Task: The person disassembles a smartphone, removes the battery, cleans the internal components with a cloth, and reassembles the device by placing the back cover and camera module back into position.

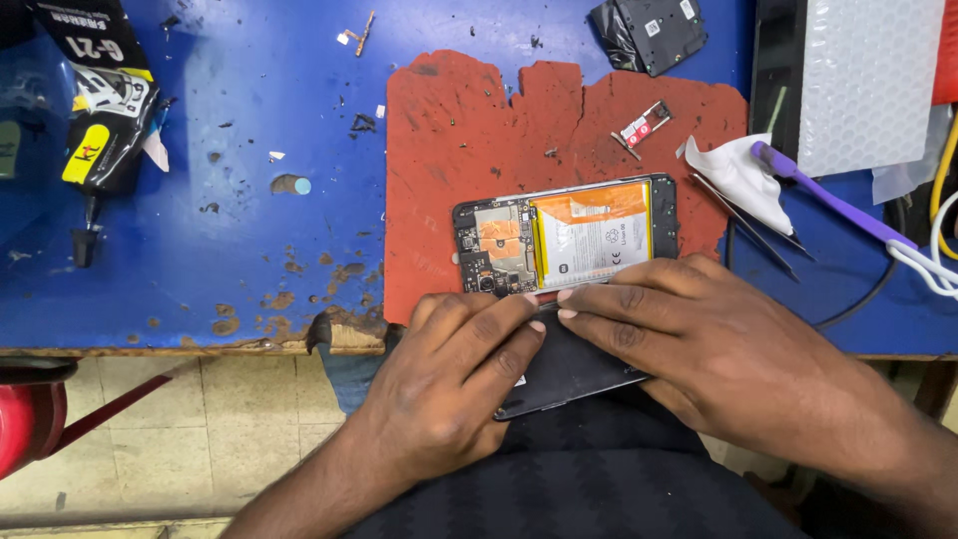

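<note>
L hand [454, 374] & R hand [699, 334] fingertips pinching black phone panel [569, 364], opened phone [566, 236] w/ white-orange battery label, black-yellow pouch [105, 105] top-left

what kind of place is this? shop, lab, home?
Most likely a phone repair bench. An opened phone with its battery and circuit board bare lies on a worn red mat, both hands press at its near edge, and tweezers and a loose back cover lie on the scuffed blue table.

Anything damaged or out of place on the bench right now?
Yes. The red mat under the opened phone is ragged and pitted along its top edge, the blue bench top is chipped, and a small sim tray lies loose.
</note>
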